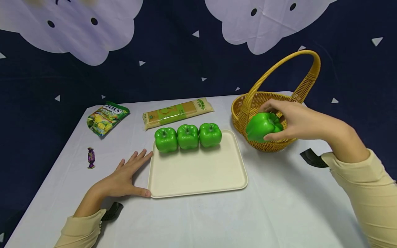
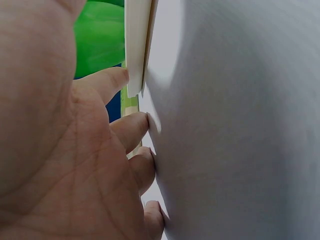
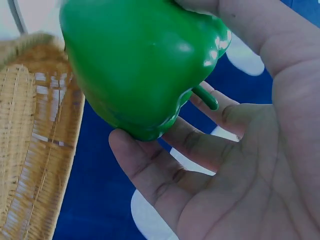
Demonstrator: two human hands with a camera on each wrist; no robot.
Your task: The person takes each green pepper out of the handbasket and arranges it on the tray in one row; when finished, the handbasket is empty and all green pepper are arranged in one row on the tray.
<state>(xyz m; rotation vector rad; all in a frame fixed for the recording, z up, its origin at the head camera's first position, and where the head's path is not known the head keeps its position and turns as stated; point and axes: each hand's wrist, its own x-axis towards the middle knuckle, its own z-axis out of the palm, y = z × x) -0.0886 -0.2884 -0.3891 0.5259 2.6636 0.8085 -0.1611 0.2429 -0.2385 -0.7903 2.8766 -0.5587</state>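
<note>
My right hand (image 1: 293, 119) grips a green bell pepper (image 1: 262, 126) between thumb and fingers, over the front of the wicker basket (image 1: 270, 146). In the right wrist view the pepper (image 3: 135, 65) shows its stem toward the palm, with the basket (image 3: 45, 150) beside it. Fingers spread, my left hand (image 1: 122, 179) touches the left edge of a cream tray (image 1: 198, 172). The left wrist view shows a fingertip against the tray's rim (image 2: 136, 50) and other fingertips on the table. Three more green bell peppers (image 1: 187, 137) stand in a row along the tray's far edge.
Behind the tray lies a long pack of noodles (image 1: 178, 113). A green candy bag (image 1: 108, 119) sits at the back left, with a purple wrapped candy (image 1: 91, 157) nearer. The basket's tall arched handle (image 1: 285, 60) rises above its rim. A white cloth (image 1: 217, 220) covers the table.
</note>
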